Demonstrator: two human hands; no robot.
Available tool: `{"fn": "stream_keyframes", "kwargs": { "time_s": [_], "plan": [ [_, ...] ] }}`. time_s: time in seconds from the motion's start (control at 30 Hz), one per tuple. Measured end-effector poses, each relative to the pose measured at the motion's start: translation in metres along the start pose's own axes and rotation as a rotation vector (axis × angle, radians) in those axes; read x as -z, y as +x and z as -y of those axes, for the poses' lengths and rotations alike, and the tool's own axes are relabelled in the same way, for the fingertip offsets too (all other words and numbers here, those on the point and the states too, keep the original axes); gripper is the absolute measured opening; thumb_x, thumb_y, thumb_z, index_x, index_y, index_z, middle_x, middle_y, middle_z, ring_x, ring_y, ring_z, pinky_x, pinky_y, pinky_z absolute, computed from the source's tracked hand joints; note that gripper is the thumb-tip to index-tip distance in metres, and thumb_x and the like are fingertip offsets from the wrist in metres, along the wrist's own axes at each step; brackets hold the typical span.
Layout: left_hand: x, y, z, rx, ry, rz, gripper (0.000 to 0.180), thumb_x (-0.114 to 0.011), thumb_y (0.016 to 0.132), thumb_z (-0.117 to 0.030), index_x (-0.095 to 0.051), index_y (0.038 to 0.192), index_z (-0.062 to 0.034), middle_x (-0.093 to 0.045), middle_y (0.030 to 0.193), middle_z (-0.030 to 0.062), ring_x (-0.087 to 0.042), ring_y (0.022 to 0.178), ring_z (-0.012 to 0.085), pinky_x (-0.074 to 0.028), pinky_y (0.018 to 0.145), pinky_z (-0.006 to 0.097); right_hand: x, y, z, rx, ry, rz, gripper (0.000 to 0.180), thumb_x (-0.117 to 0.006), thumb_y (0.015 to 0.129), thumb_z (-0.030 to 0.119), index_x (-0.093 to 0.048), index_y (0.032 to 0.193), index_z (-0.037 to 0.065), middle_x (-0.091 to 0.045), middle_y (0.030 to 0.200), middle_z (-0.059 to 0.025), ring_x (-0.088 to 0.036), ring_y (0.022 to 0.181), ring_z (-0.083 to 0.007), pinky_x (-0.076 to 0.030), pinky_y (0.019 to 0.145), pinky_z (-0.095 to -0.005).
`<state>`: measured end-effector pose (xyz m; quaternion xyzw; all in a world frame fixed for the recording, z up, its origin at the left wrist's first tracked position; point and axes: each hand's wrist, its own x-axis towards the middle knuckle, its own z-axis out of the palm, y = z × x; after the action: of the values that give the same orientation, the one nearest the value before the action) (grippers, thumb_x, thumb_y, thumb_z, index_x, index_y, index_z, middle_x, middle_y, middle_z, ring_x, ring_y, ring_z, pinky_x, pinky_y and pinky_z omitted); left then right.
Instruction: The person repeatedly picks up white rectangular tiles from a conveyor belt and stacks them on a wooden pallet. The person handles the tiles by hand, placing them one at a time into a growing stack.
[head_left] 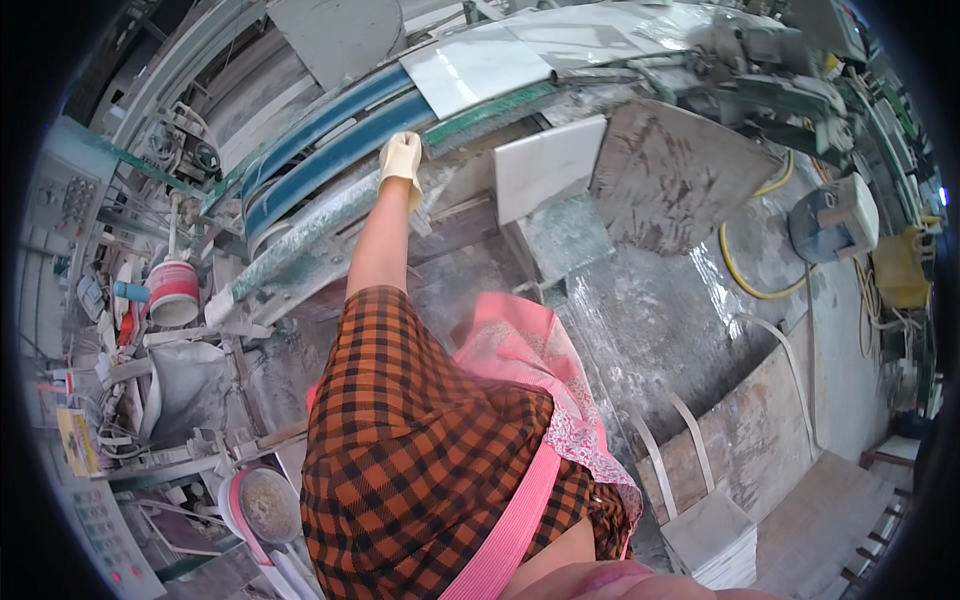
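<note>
Cream-gloved left hand (402,160), fingers loosely curled and holding nothing visible, pressed on the conveyor rail (330,130); white tile (548,168) just right, long axis leaning upright. Right hand out of view.

I see my left hand (402,158) hemmed in: conveyor belt (330,135) at its left, upright white tile (548,168) near right.
</note>
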<state>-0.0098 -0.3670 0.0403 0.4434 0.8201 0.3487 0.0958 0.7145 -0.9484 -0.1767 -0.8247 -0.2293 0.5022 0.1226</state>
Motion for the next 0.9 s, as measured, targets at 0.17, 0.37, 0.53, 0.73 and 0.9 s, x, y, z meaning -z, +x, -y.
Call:
{"fn": "stream_keyframes", "kwargs": {
  "time_s": [0.17, 0.37, 0.53, 0.73, 0.9],
  "plan": [
    [-0.026, 0.120, 0.011, 0.073, -0.039, -0.063, 0.050, -0.060, 0.084, -0.040, -0.060, 0.127, -0.0136, -0.067, 0.120, 0.0119, -0.064, 0.109, 0.0319, -0.049, 0.093, 0.039, -0.032, -0.021, 0.094, -0.030, 0.025, -0.027, 0.032, -0.056, 0.093, 0.024, -0.066, 0.108, -0.003, -0.069, 0.091, -0.0115, -0.066, 0.085, -0.0198, -0.051, 0.077, -0.0335],
    [-0.075, 0.184, -0.001, 0.073, 0.180, 0.025, 0.050, -0.063, 0.079, -0.042, -0.060, 0.116, -0.0092, -0.067, 0.114, 0.0190, -0.064, 0.106, 0.0367, -0.050, 0.090, 0.044, -0.049, -0.069, 0.198, 0.017, 0.433, -0.236, 0.040, -0.057, 0.096, 0.027, -0.059, 0.121, -0.005, -0.067, 0.103, -0.0137, -0.065, 0.094, -0.0189, -0.051, 0.084, -0.0318],
    [-0.093, 0.218, 0.004, 0.039, 0.200, 0.062, 0.041, -0.061, 0.077, -0.030, -0.064, 0.105, 0.0009, -0.068, 0.104, 0.0254, -0.064, 0.102, 0.0436, -0.050, 0.088, 0.046, -0.043, -0.095, 0.204, 0.040, 0.262, -0.174, 0.045, -0.054, 0.099, 0.027, -0.051, 0.129, -0.008, -0.065, 0.108, -0.0146, -0.065, 0.097, -0.0197, -0.051, 0.088, -0.0316],
    [-0.079, 0.228, 0.002, 0.600, -0.871, 0.014, 0.030, -0.062, 0.079, -0.013, -0.066, 0.099, 0.0106, -0.069, 0.095, 0.0200, -0.064, 0.080, 0.0284, -0.052, 0.073, 0.041, -0.052, -0.098, 0.183, -0.090, 0.309, -0.193, 0.045, -0.055, 0.099, 0.027, -0.052, 0.128, -0.006, -0.066, 0.106, -0.0136, -0.065, 0.096, -0.0196, -0.051, 0.086, -0.0309],
    [-0.045, 0.224, -0.025, 0.682, -1.230, 0.055, 0.044, -0.059, 0.092, -0.023, -0.054, 0.124, 0.0069, -0.066, 0.111, 0.0219, -0.067, 0.098, 0.0338, -0.055, 0.081, 0.044, -0.037, -0.100, 0.246, -0.054, -0.116, -0.238, 0.042, -0.058, 0.096, 0.031, -0.058, 0.123, -0.001, -0.068, 0.099, -0.0106, -0.066, 0.091, -0.0187, -0.051, 0.079, -0.0310]
  ]
}}
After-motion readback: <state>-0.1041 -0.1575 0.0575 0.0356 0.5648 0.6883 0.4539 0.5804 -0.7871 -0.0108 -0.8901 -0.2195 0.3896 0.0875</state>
